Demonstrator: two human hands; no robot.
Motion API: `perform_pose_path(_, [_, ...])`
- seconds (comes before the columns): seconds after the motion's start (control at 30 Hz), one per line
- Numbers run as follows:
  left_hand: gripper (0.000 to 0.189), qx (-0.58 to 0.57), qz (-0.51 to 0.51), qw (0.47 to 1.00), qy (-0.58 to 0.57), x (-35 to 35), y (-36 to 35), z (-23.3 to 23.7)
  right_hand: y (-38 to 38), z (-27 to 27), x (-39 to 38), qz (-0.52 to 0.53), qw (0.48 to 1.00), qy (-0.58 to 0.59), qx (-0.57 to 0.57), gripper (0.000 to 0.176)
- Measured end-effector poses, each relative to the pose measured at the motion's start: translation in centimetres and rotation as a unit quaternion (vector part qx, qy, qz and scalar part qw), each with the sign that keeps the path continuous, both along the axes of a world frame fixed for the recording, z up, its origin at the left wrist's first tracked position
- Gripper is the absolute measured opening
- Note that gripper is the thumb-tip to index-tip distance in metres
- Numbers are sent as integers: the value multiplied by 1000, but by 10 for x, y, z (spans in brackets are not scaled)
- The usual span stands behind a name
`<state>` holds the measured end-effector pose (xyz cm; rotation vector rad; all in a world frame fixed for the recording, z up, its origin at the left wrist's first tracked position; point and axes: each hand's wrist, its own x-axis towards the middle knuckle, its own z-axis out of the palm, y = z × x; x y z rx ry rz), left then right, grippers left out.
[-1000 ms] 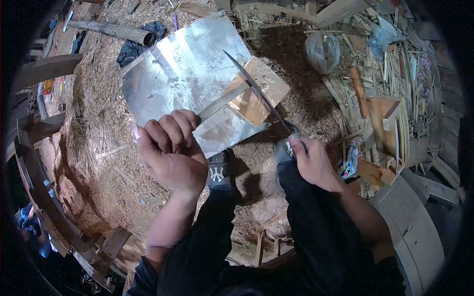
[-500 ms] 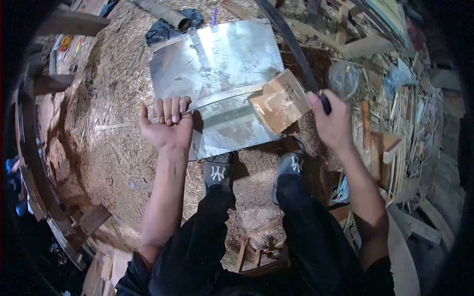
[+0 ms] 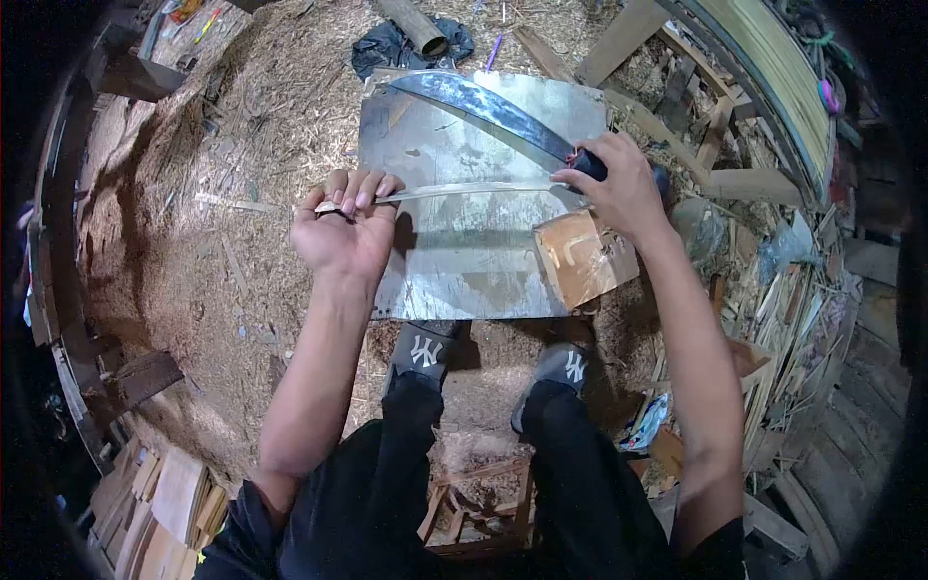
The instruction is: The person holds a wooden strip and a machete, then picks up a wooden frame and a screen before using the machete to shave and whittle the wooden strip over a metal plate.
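A thin pale strip of wood (image 3: 464,188) stretches across a worn metallic-looking board (image 3: 435,290). Its left end is in the curled fingers of my left hand (image 3: 350,217), palm up. My right hand (image 3: 617,184) is closed on the dark handle of a long curved blade (image 3: 488,108), which points to the upper left over the board. The strip's right end reaches my right thumb and fingertips. Just below my right hand, a square brown wooden block (image 3: 585,259) lies at the board's right edge.
A black plastic bag (image 3: 372,46) and a pipe-like tube (image 3: 414,24) lie beyond the board. Wood shavings (image 3: 251,126) cover the ground. Split sticks (image 3: 788,338) are heaped at the right, and cut planks (image 3: 179,493) are stacked at the lower left. My feet are at the board's near edge.
The blade has swung inward over the board, and my right hand has moved up and left with it. The strip no longer overlaps the brown block. The camera view has shifted.
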<state>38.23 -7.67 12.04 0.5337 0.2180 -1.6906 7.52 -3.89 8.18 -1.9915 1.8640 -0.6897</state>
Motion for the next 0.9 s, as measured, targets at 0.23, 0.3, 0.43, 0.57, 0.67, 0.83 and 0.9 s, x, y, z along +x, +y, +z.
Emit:
perform_pose_path(0.23, [21,35,6,999,-10,1,-1,2,19,22,20,-46,993,-54,-97,34])
perform_pose_path(0.3, [23,10,-12,1000,25,4,-1,-3,29,35,43,-173,921,-322,135,30])
perform_pose_path(0.43, [22,-27,-31,998,44,5,0,-6,32,37,59,-179,789,-525,264,26])
perform_pose_path(0.57, [24,-76,-78,992,-61,4,0,-3,37,33,59,-180,764,-589,190,20])
perform_pose_path(0.67, [26,-39,-110,980,-162,13,-1,-8,41,35,52,-202,763,-593,158,19])
perform_pose_path(0.83, [39,-26,-186,914,-360,11,5,-12,48,37,44,-230,750,-606,128,19])
perform_pose_path(0.9, [38,-17,-180,910,-372,9,5,-13,51,37,41,-231,752,-605,117,20])
